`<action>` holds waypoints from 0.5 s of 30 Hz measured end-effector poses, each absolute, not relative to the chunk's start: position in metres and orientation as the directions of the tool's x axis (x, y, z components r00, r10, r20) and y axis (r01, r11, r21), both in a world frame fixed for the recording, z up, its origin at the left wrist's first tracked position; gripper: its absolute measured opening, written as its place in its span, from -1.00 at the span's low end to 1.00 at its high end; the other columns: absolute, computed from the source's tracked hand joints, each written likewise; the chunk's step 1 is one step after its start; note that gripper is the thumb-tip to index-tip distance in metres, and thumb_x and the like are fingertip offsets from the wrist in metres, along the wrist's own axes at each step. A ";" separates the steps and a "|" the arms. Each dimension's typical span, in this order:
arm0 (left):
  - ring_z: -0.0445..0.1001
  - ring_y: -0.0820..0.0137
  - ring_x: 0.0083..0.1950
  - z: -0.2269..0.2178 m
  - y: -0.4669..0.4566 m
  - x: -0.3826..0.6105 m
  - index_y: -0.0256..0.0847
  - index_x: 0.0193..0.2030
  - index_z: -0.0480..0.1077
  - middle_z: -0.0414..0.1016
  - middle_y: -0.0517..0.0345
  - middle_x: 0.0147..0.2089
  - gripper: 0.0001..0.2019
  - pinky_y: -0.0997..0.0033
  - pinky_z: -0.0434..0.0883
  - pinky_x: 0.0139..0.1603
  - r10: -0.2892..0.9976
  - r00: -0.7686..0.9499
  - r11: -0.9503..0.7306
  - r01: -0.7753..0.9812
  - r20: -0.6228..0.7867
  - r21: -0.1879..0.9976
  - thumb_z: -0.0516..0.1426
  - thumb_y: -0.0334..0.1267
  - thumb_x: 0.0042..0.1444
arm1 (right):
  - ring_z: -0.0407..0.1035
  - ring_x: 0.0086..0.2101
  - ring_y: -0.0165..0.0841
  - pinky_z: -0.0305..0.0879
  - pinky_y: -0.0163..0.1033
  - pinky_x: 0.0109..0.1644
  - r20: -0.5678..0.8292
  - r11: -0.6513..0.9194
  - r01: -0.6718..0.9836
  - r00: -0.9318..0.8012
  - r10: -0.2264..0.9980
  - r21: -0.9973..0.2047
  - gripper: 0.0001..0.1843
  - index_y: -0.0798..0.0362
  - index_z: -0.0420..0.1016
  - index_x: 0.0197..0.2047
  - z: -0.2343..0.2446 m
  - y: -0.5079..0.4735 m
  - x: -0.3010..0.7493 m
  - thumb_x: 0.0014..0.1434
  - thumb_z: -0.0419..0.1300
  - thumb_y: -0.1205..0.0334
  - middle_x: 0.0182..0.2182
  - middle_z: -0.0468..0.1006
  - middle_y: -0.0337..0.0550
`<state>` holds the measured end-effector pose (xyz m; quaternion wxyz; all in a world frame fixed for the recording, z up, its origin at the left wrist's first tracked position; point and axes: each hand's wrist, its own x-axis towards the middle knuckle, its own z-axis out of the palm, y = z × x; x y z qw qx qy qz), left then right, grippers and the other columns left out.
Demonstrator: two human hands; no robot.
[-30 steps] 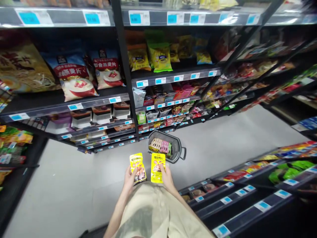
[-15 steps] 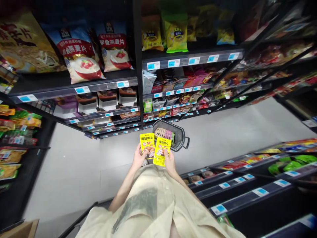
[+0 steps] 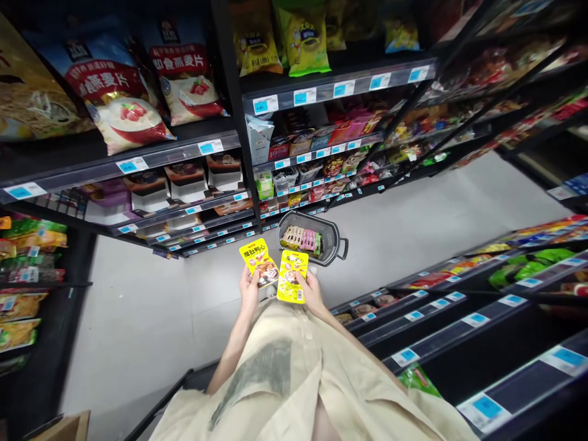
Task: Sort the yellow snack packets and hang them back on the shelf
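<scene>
Low in front of me, my left hand [image 3: 250,289] grips a small yellow snack packet [image 3: 258,262] with red print by its lower edge. My right hand [image 3: 312,293] holds a second yellow packet [image 3: 292,277] of the same kind, right beside the first. Both packets face up and touch along one side. Just beyond them on the floor stands a grey shopping basket [image 3: 335,240] with a handle, holding several packs in tan, pink and green.
Black store shelves [image 3: 184,150] with blue price tags rise ahead, stocked with oatmeal bags, boxes and snacks. Another shelf rack [image 3: 459,318] runs along my right. A grey floor aisle [image 3: 436,226] leads off to the right. A cardboard box corner [image 3: 64,425] shows bottom left.
The view has tilted down and shifted. My hands brought the two packets closer together, side by side, nearer the basket.
</scene>
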<state>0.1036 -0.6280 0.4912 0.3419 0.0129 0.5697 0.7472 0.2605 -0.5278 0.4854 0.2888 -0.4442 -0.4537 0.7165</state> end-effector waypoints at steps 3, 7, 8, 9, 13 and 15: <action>0.66 0.24 -0.16 0.494 -0.631 0.099 -0.20 0.12 0.47 0.67 -0.07 -0.05 -0.33 0.33 0.56 -0.13 0.469 -0.801 -0.077 -0.455 -0.371 0.887 0.44 0.11 -0.07 | 0.53 -0.36 -0.25 0.47 -0.21 -0.28 -0.367 -0.418 -0.003 -0.473 0.801 -0.908 -0.53 0.02 0.59 -0.24 0.485 -0.529 0.258 0.03 0.45 -0.22 -0.32 0.69 -0.14; 0.64 0.25 -0.13 0.497 -0.633 0.095 -0.20 0.04 0.48 0.65 -0.05 -0.02 -0.39 0.30 0.55 -0.07 0.455 -0.809 -0.085 -0.455 -0.372 0.886 0.44 0.09 -0.08 | 0.57 -0.32 -0.21 0.50 -0.19 -0.26 -0.364 -0.424 -0.005 -0.502 0.784 -0.906 -0.51 0.03 0.61 -0.21 0.484 -0.532 0.257 0.03 0.44 -0.22 -0.27 0.71 -0.10; 0.64 0.24 -0.12 0.497 -0.634 0.095 -0.20 0.03 0.47 0.64 -0.05 -0.02 -0.40 0.29 0.54 -0.05 0.457 -0.804 -0.089 -0.467 -0.380 0.880 0.44 0.08 -0.08 | 0.57 -0.31 -0.20 0.51 -0.18 -0.25 -0.365 -0.426 -0.007 -0.504 0.783 -0.905 -0.50 0.03 0.61 -0.19 0.484 -0.533 0.257 0.03 0.45 -0.22 -0.26 0.71 -0.10; 0.63 0.24 -0.11 0.497 -0.634 0.095 -0.19 0.02 0.47 0.64 -0.04 -0.02 -0.41 0.27 0.54 -0.04 0.453 -0.801 -0.091 -0.478 -0.391 0.873 0.44 0.08 -0.08 | 0.58 -0.30 -0.19 0.52 -0.17 -0.23 -0.369 -0.430 -0.007 -0.500 0.783 -0.903 -0.48 0.04 0.61 -0.18 0.484 -0.534 0.257 0.02 0.45 -0.23 -0.25 0.72 -0.09; 0.60 0.32 -0.12 0.499 -0.633 0.093 -0.14 0.00 0.44 0.61 0.07 -0.04 -0.51 0.34 0.49 -0.08 0.421 -0.803 -0.106 -0.505 -0.422 0.856 0.37 0.01 -0.02 | 0.60 -0.30 -0.18 0.55 -0.12 -0.19 -0.415 -0.470 -0.008 -0.457 0.787 -0.883 -0.43 0.05 0.60 -0.14 0.483 -0.535 0.260 -0.02 0.47 -0.25 -0.23 0.72 -0.07; 0.52 0.45 -0.29 0.504 -0.634 0.091 -0.15 -0.07 0.41 0.57 0.17 -0.17 -0.63 0.49 0.41 -0.26 0.442 -0.776 -0.151 -0.558 -0.449 0.816 0.33 -0.09 0.02 | 0.60 -0.31 -0.18 0.55 -0.11 -0.19 -0.438 -0.488 -0.009 -0.428 0.791 -0.873 -0.43 0.05 0.60 -0.16 0.482 -0.534 0.262 -0.02 0.47 -0.24 -0.24 0.72 -0.07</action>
